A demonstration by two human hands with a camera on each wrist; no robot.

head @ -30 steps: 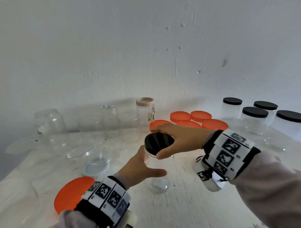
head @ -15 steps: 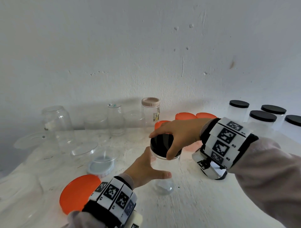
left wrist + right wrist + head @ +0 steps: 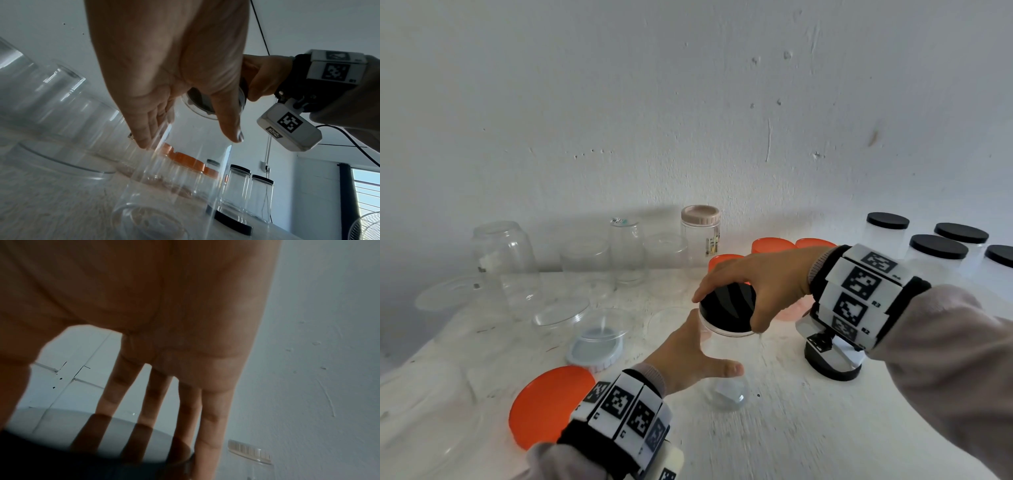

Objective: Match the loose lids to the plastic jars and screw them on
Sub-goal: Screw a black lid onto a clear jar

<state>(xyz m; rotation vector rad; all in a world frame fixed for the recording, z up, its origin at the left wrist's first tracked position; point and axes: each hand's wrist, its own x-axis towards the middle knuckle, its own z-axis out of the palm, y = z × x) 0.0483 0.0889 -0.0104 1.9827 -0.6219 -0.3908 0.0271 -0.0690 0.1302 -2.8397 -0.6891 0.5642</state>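
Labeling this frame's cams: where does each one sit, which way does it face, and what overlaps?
Head: worn on the head, facing forward and down at the table; shows both hands and wristbands.
Left wrist: under the left hand, looking along the palm and up past the clear jar; right hand shows.
Right wrist: under the right hand, facing the wall across the black lid.
Shared: all three show that lid.

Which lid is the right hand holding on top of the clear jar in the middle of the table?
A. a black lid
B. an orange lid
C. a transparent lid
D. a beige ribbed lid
A: the right hand curls its fingers round a black lid on the clear jar, which the left hand steadies.
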